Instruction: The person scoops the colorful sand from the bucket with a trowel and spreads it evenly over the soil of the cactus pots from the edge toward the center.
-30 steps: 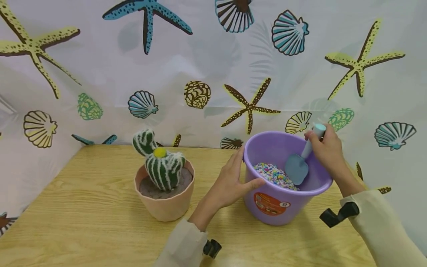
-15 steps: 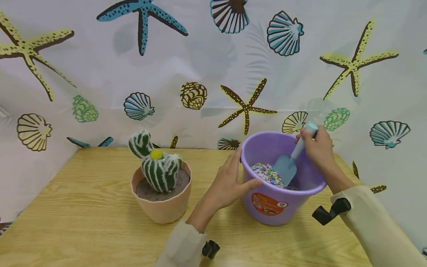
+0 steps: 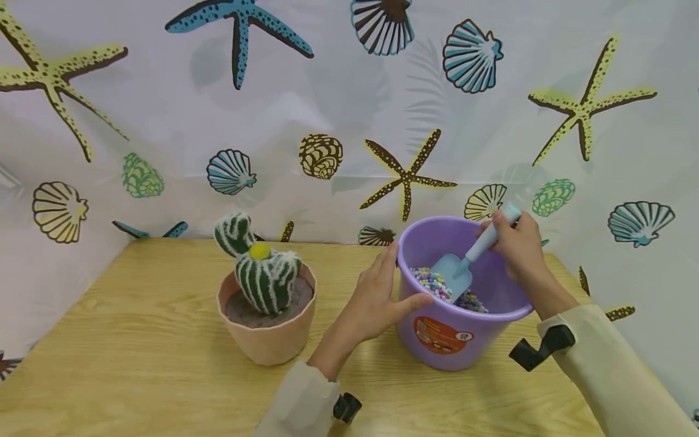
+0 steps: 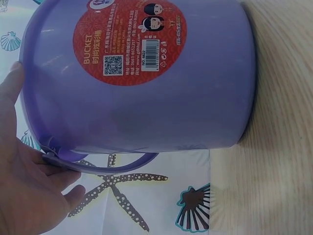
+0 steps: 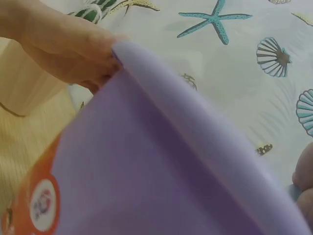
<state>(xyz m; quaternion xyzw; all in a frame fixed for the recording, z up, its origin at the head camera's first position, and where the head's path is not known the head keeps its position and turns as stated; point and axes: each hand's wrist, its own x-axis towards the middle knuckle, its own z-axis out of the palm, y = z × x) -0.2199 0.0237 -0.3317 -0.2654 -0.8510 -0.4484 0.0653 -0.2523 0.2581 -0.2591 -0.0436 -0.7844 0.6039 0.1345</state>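
A purple bucket [image 3: 475, 331] with a red label stands on the table, part filled with small multicoloured beads [image 3: 431, 283]. My right hand [image 3: 521, 249] grips the upper handle of a light blue hand trowel [image 3: 454, 272], whose blade sits tilted in the beads. The right wrist view shows only a sliver of the right hand's fingers [image 5: 304, 196] at its edge. My left hand [image 3: 374, 297] lies against the bucket's left side, fingers straight and thumb spread along the front below the rim. In the left wrist view, the left fingers [image 4: 56, 176] are beside the bucket's hanging bail handle [image 4: 117, 169].
To the left, a pinkish pot [image 3: 267, 343] holds a knitted cactus [image 3: 267, 282] with a yellow flower. Behind the wooden table [image 3: 136, 340] hangs a white cloth [image 3: 327, 91] printed with shells and starfish.
The trowel has moved left and down inside the bucket, its blade going from the right wall into the beads, and it leans more. My left hand has stayed on the bucket.
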